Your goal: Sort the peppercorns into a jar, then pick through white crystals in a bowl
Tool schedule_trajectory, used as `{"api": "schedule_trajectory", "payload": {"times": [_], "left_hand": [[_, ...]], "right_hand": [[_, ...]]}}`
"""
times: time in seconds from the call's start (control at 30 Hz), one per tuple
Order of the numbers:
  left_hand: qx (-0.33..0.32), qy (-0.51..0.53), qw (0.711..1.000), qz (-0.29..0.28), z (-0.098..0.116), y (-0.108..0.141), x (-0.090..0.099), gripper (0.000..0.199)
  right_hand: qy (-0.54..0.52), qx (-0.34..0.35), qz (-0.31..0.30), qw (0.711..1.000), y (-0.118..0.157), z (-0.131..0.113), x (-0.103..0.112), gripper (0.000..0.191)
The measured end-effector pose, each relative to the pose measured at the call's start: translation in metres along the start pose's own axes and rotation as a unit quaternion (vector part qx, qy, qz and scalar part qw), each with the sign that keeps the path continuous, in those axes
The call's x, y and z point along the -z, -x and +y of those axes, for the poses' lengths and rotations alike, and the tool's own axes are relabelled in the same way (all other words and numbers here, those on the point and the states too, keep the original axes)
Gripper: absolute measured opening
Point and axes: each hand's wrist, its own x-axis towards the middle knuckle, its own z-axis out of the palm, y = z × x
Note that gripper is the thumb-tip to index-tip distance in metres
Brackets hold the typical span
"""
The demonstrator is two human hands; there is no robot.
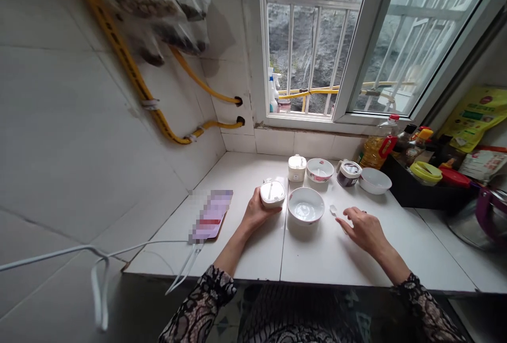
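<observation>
A white lidded seasoning jar (272,195) sits in the grip of my left hand (257,211), whose fingers wrap round its side and base. To its right stands a white bowl (306,207) with a wet-looking shine inside. Right of that bowl, my right hand (366,229) holds a small white spoon (333,209) by its handle, between thumb and fingers. The spoon's bowl points away from me, just above or on the counter; which one I cannot tell. Much of its handle is hidden by the fingers.
Behind are a second white jar (297,169), a flowered bowl (320,170), a dark-filled jar (349,173) and a white bowl (375,181). An oil bottle (378,145), a black condiment box (412,184) and a kettle (479,221) stand right. A phone (214,216) lies left.
</observation>
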Motion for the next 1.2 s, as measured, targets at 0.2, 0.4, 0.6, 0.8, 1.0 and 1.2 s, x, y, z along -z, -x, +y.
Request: {"api": "schedule_trajectory", "payload": {"times": [0.2, 0.4, 0.6, 0.8, 1.0, 1.2], "left_hand": [[-0.016, 0.044, 0.999, 0.013, 0.005, 0.003, 0.001, 0.065], [-0.051, 0.039, 0.998, 0.007, 0.014, 0.006, -0.001, 0.073], [-0.059, 0.021, 0.998, -0.002, 0.011, 0.005, 0.001, 0.073], [-0.08, 0.011, 0.997, -0.009, 0.009, 0.006, 0.003, 0.074], [-0.104, -0.003, 0.994, -0.024, 0.016, 0.001, 0.003, 0.068], [-0.157, -0.101, 0.982, -0.011, 0.028, -0.014, 0.005, 0.069]], "right_hand": [[-0.124, 0.224, 0.045, 0.966, -0.076, -0.06, 0.043, 0.051], [-0.141, 0.345, -0.055, 0.926, -0.141, -0.114, 0.044, 0.08], [-0.193, 0.365, -0.126, 0.902, -0.16, -0.109, 0.058, 0.072], [-0.391, 0.246, -0.235, 0.855, -0.186, -0.088, 0.061, 0.041], [-0.483, 0.087, -0.166, 0.855, -0.194, -0.083, 0.055, 0.03], [-0.543, 0.067, -0.12, 0.828, -0.195, -0.071, 0.059, 0.033]]}}
